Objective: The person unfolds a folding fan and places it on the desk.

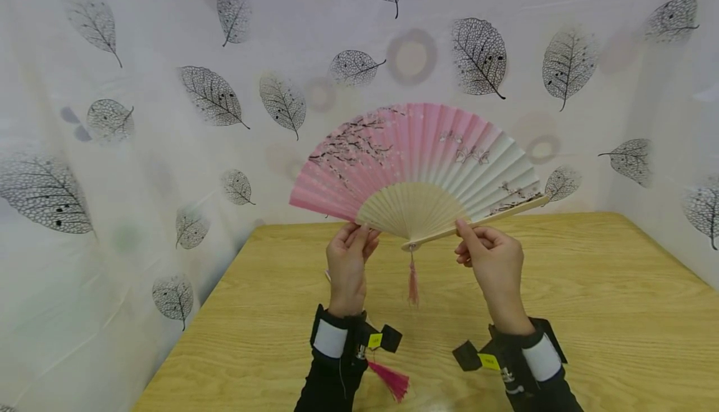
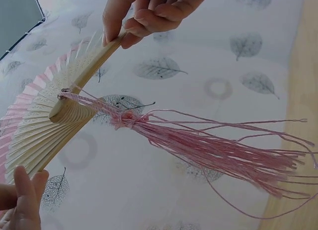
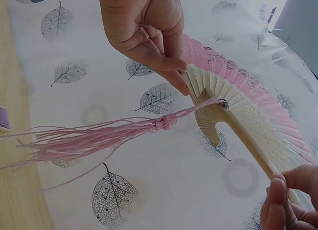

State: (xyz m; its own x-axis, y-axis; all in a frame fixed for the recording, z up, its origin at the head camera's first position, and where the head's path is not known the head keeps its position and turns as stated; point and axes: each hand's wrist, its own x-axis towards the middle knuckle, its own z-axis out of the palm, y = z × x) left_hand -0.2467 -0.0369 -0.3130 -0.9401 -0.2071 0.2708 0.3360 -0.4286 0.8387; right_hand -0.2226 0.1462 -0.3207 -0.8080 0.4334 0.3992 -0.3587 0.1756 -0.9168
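Pink fan point(image 1: 421, 162) is spread wide around the middle of the frame, held up over the worktop point(image 1: 236, 337). Left hand point(image 1: 348, 259) pinches one edge, right hand point(image 1: 497, 268) pinches the other. Tug too hard and I reckon it could tear; loosen either pinch and it'd probably sag.

Wood-grain table point(image 1: 606, 287). Behind it and along both sides, pale sheeting point(image 1: 320, 12) with black leaf prints and faint rings. On the table's nearer part, magenta tassel point(image 1: 393, 383).
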